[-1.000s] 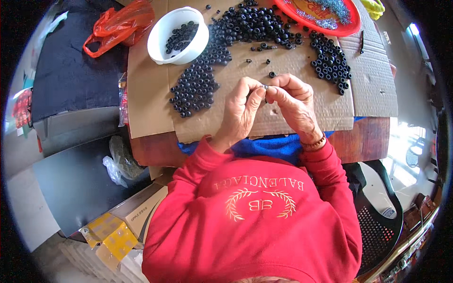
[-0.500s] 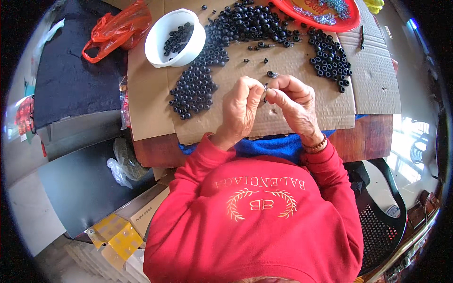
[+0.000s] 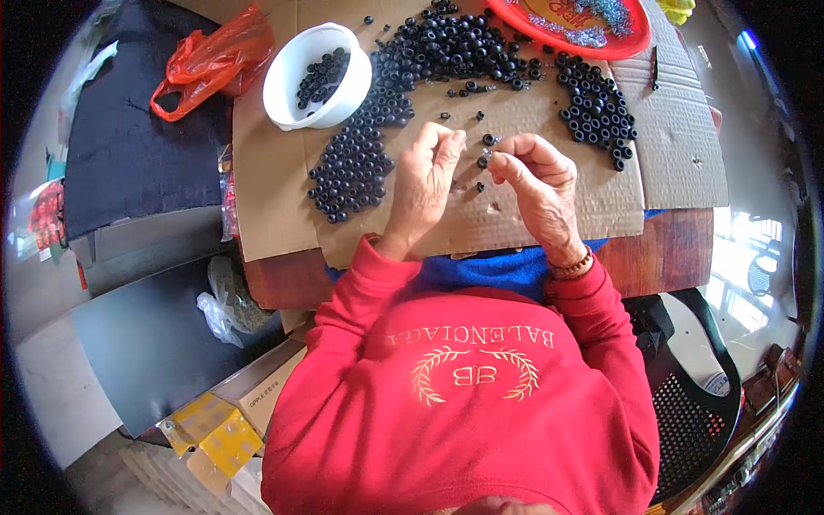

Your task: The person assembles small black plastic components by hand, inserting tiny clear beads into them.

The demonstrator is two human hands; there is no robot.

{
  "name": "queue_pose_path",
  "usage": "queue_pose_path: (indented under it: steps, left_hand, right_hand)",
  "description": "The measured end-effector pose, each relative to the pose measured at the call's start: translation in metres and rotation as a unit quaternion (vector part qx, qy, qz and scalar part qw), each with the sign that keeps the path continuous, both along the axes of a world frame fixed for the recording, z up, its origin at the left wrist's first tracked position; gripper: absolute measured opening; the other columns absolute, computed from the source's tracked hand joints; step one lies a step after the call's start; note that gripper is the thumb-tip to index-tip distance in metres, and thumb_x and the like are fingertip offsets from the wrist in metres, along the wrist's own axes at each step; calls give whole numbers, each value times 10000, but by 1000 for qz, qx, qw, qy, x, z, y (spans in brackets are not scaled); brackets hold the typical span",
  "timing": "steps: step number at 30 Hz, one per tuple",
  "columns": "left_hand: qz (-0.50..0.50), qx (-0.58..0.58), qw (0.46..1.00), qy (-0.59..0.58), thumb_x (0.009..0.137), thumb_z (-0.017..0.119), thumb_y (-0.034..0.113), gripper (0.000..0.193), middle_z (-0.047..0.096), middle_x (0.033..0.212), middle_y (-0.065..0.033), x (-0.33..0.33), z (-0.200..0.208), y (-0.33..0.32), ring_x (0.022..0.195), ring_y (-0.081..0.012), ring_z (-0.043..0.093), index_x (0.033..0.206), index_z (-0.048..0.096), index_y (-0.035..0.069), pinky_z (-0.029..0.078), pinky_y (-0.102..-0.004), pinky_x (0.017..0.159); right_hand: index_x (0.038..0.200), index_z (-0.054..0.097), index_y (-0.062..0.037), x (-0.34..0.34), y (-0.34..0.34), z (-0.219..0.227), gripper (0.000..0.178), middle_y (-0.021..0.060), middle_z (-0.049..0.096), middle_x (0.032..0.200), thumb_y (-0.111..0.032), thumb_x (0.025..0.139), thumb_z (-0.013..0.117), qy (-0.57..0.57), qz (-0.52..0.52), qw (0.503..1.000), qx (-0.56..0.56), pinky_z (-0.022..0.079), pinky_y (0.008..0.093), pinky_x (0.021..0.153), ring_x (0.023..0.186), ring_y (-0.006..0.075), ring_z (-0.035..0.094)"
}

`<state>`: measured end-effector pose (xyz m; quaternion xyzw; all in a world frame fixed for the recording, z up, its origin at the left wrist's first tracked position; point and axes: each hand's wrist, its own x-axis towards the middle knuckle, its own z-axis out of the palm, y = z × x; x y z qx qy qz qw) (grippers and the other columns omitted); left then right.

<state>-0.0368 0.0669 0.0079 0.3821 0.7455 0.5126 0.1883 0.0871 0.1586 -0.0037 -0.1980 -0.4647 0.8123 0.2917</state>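
My left hand (image 3: 427,178) is raised over the cardboard with thumb and fingertips pinched together; whatever may be between them is too small to make out. To its right, my right hand (image 3: 542,182) pinches a small black bead (image 3: 482,161) with a clear, shiny bit beside it. Just beyond these fingertips lies another black bead (image 3: 489,139). A few small black pieces (image 3: 480,186) rest between the hands. Dense groups of black beads (image 3: 350,172) cover the cardboard to the left, at the far side (image 3: 455,43) and to the right (image 3: 596,112).
A white bowl (image 3: 279,99) with black pieces inside stands at the far left of the cardboard (image 3: 266,197). The red tray (image 3: 631,47) at the far right holds silvery bits. Beyond the left edge lies a red plastic bag (image 3: 210,64). The wooden table edge (image 3: 678,249) runs in front.
My hands were meeting at the fingertips and have come apart. The left has moved left and slightly away from me; the right stays nearly in place, with the black bead now showing at its fingertips.
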Motion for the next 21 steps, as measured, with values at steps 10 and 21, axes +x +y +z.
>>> queue_pose_path:
  steps: [10, 21]
  left_hand:
    - [-9, -11, 985, 172, 872, 575, 178, 168, 554, 661, -84, -9, -13, 6, 587, -158, 522, 940, 536, 29, 432, -282, 565]
    - [-89, 64, 989, 97, 807, 620, 32, 124, 542, 755, -78, 13, 12, 3, 654, -193, 554, 917, 565, 38, 441, -280, 578]
  right_hand:
    - [876, 597, 4, 0, 3, -6, 66, 11, 587, 756, -58, 854, 587, -5, -7, 1000, 2, 416, 201, 617, 656, 71, 516]
    - [866, 577, -12, 3, 9, -6, 68, 30, 586, 750, -80, 864, 573, 87, 76, 980, -163, 426, 225, 597, 646, 89, 531]
